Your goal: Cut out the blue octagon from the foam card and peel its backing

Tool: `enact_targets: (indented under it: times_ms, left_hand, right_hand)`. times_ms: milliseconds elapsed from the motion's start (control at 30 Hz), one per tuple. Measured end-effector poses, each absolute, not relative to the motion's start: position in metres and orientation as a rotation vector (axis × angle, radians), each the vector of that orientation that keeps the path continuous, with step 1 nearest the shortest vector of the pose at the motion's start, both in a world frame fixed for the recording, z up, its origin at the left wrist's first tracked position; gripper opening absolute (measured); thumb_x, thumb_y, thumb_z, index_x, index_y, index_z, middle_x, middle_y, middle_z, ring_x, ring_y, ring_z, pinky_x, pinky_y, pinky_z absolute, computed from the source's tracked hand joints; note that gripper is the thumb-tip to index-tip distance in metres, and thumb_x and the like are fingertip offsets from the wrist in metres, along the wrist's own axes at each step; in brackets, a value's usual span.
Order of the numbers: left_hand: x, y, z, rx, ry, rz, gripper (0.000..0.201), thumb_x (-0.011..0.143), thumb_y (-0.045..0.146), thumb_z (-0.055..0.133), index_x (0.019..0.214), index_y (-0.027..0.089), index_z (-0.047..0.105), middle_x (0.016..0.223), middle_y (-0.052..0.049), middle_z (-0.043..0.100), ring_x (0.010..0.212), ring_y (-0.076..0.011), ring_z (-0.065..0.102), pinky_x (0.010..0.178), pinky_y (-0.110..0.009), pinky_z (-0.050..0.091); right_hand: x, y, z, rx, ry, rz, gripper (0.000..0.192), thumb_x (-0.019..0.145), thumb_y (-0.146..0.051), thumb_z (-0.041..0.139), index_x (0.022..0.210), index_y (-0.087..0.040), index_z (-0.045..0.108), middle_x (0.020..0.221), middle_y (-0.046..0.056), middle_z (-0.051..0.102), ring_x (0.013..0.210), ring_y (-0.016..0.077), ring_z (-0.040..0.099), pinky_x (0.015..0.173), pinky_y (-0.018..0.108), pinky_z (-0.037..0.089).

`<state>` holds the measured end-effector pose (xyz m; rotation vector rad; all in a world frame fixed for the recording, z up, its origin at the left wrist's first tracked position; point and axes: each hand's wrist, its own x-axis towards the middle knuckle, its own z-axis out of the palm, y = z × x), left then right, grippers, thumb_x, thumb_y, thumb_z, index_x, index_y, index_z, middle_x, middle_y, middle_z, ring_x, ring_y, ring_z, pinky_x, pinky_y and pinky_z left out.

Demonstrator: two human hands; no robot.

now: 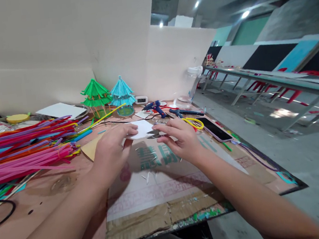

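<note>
My left hand (pixel 114 144) pinches a small white piece of card (pixel 141 129) at its left edge, holding it above the mat. At the card's right edge my right hand (pixel 181 136) is closed on a dark, pointed metal blade (pixel 153 134). Its tip meets or overlaps the card. Whether this blade belongs to the yellow scissor-like handles (pixel 193 123) just beyond my right hand, I cannot tell. Thin white slivers (pixel 147 177) are scattered on the printed white sheet (pixel 128 197) below both hands.
Bundled pipe cleaners (pixel 26 151) cover the left side. Behind stand a green paper tree (pixel 96 94), a blue one (pixel 121 91), a small digital clock (pixel 141 100) and a glue gun (pixel 155 107). On the right are a phone (pixel 214 128) and a clear jar (pixel 191 82).
</note>
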<state>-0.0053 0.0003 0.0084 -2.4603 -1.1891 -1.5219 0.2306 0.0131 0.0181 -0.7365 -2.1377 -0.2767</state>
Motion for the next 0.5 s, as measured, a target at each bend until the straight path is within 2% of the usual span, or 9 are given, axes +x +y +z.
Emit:
enact_targets:
  times_ms: [500]
  left_hand:
    - [-0.0026, -0.0017, 0.0107, -2.475, -1.411, -1.435, 0.021, 0.081, 0.010, 0.055, 0.097, 0.022, 0.063, 0.106, -0.004, 0.073, 0.100, -0.0217, 0.066, 0.089, -0.037, 0.050]
  right_hand:
    - [0.2318, 0.0170, 0.0154, -0.818, -2.134, -0.200, 0.029, 0.093, -0.036, 0.056, 0.113, -0.018, 0.069, 0.081, 0.006, 0.063, 0.078, 0.0189, 0.057, 0.070, 0.031, 0.044]
